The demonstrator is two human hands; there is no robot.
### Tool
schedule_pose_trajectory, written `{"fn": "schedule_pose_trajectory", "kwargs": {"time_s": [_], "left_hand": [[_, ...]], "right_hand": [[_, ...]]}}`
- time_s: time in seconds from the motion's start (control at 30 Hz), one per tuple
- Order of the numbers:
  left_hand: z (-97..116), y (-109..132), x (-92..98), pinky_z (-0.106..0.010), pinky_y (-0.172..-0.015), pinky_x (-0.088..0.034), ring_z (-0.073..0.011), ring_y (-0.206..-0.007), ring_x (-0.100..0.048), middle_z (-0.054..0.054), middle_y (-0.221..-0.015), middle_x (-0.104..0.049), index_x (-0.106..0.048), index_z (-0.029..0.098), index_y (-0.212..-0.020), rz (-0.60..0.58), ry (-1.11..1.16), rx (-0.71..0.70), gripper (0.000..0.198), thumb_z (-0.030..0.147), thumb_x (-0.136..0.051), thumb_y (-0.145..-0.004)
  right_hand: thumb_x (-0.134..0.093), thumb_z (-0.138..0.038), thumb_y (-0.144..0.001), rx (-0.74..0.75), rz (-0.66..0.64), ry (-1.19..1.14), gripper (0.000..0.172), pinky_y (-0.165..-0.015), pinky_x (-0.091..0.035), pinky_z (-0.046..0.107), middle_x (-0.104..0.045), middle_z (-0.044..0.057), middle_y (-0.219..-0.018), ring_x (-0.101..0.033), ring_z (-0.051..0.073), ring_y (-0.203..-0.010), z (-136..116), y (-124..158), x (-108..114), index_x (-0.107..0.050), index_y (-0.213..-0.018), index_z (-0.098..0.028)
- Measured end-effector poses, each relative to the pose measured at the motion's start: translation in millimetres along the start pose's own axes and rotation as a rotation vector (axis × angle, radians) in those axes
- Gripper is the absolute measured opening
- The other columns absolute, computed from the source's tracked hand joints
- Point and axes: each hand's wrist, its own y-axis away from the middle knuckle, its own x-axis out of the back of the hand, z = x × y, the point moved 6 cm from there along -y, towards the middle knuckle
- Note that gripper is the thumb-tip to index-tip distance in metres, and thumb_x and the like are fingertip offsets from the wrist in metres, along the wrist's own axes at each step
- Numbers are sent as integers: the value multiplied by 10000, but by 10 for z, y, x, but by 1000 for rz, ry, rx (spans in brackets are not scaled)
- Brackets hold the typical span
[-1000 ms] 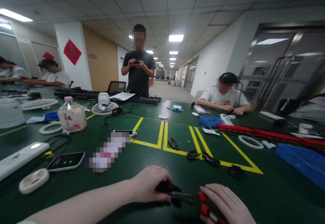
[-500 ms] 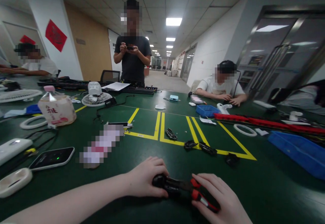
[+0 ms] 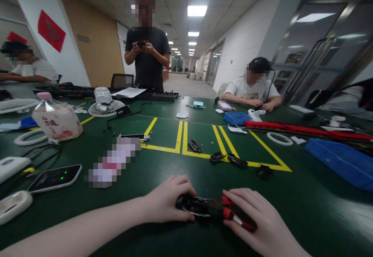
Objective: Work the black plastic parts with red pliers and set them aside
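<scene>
Between thumb and fingers my left hand [image 3: 175, 198] grips a black plastic part [image 3: 196, 205] with a hollow, ragged-looking side. Red-and-black pliers [image 3: 239, 215] lie in my right hand [image 3: 259, 214], which is closed round their handles. The metal jaws [image 3: 215, 204] of the pliers point left and reach the right end of the black part; whether they bite on it I cannot tell. Several black broken-looking pieces [image 3: 237, 160] lie on the green table [image 3: 163, 167] beyond my hands, on and around yellow tape lines.
A blurred-out phone-like object [image 3: 115, 163], a drink bottle [image 3: 58, 119] and a dark device with green lights [image 3: 56, 178] lie to the left. Blue trays [image 3: 340, 163] and a long red strip [image 3: 294, 128] are on the right. One person [image 3: 147, 51] stands opposite; another [image 3: 253, 88] sits at the right.
The view has tilted down a little, so the table's things sit higher in the picture. The black part has turned slightly, showing more of its hollow side. Both hands keep their grip.
</scene>
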Motion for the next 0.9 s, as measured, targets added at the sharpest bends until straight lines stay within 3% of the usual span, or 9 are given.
{"fn": "schedule_pose_trajectory", "kwargs": {"time_s": [0.4,0.67,0.9], "left_hand": [[125,46,50,-348,-896,-442,-202,-1027,-558,-51,-1125,-573,-551,212,-1168,2,-86,-110,404,245,-747,-817],[115,73,23,-296,-878,-492,-173,-1012,-549,-64,-1139,-528,-553,192,-1178,-6,-48,-161,344,197,-695,-864],[100,39,27,-315,-891,-522,-178,-1030,-570,-67,-1164,-538,-534,196,-1202,-77,72,-97,365,221,-691,-874]], "right_hand": [[-601,-310,-903,179,-38,157,388,-784,-563,365,-719,106,-1084,-675,225,-964,-144,-18,173,-604,-1259,-158],[-582,-309,-918,146,-64,133,368,-779,-554,373,-713,108,-1090,-668,230,-964,-168,-15,122,-610,-1252,-158],[-607,-340,-897,70,-22,82,451,-775,-553,393,-706,98,-1130,-661,249,-990,-122,21,138,-560,-1329,-219]]}}
